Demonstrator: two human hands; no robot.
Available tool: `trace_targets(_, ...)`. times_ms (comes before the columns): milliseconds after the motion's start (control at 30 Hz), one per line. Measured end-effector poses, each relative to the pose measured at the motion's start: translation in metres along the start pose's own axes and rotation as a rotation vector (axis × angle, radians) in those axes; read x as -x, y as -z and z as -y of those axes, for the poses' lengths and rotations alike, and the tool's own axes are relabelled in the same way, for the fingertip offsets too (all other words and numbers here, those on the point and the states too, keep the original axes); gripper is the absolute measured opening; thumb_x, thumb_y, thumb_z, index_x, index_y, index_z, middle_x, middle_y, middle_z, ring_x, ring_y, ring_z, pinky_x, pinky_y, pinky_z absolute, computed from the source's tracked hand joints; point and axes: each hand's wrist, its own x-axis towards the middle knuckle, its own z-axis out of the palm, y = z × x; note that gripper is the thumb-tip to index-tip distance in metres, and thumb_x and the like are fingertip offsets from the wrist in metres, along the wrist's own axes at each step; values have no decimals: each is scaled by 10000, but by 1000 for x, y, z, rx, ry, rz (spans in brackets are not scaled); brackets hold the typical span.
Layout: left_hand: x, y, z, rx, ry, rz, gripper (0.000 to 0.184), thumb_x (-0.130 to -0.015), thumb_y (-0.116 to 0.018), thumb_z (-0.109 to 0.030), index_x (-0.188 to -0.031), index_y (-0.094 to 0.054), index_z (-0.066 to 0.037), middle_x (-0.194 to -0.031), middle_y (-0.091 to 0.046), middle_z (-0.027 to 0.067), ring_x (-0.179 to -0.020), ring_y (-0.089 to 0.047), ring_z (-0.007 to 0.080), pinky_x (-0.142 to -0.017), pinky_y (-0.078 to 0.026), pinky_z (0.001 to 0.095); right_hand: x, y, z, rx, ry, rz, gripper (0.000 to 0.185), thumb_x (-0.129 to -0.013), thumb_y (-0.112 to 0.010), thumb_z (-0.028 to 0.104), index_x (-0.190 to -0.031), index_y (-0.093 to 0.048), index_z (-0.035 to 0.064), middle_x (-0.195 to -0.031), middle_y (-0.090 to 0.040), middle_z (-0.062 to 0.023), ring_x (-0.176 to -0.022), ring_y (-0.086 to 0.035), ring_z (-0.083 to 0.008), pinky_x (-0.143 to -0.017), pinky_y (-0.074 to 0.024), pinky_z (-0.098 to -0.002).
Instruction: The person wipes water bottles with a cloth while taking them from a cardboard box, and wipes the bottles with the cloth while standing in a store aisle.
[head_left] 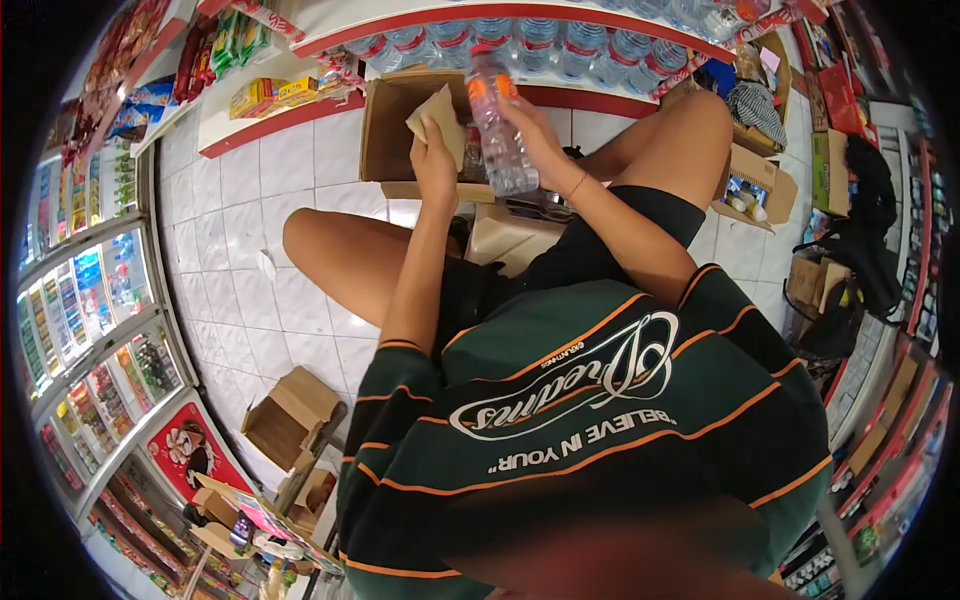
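Note:
My left hand is closed on a folded beige cloth, held up in front of the open cardboard box. In my right hand is a clear plastic bottle with a red cap and an orange label. The bottle is tilted, its cap pointing away from me and its base toward me. Cloth and bottle are apart, side by side. Behind them, on the tiled floor, stands the cardboard box with its flap folded toward me. Most of the box's inside is hidden by my hands and the bottle.
Several water bottles line the red-edged shelf ahead. Yellow boxes sit on a low ledge at left. A glass-door fridge stands left. Another open carton lies behind on the left; a carton with items is on the right.

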Motion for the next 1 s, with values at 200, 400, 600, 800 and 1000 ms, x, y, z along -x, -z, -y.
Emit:
trace_targets(200,-4,-10,20,663,450,162,656,-1047,-350,-608,-1380,-505,-65,-1279,-620,134,-1168,-618,269,-1045,-482,430,3,-6,-28,948,342,-128,678,-937,-682,394,-1435,-465,-12,-1295,-583,-214,-1193,-559,-356,-1067,-415,-397)
trace_targets(400,-7,6,6,882,362,371,622,-1011,-418,-629,-1293,-559,-92,-1138,-670,88,-1013,-675,246,-899,-573,429,25,-22,30,1227,549,27,716,-880,-756,350,-1465,-463,61,-1198,-541,-214,-1057,-566,-313,-962,-455,-397)
trace_targets(600,-4,9,-1,894,293,260,584,-984,-463,-586,-1276,-572,-93,-1109,-672,87,-964,-679,227,-850,-577,398,16,-9,-15,649,397,93,884,-866,-799,380,-1519,-356,-18,-1510,-417,-175,-1338,-464,-242,-1123,-379,-357)
trace_targets(800,-3,10,-5,851,348,221,576,-978,-480,-590,-1212,-596,-76,-1013,-680,72,-871,-680,198,-771,-573,363,23,-42,-6,510,221,123,578,-1009,-638,264,-1478,-447,-15,-1344,-601,-79,-1202,-539,-119,-1022,-435,-277)
trace_targets(1000,-4,11,-12,781,407,265,595,-961,-511,-633,-1166,-606,-83,-944,-669,67,-753,-667,190,-645,-560,339,9,-26,-8,472,330,-82,401,-1049,-573,238,-1338,-597,-40,-1162,-690,-39,-1025,-586,-72,-893,-471,-244)
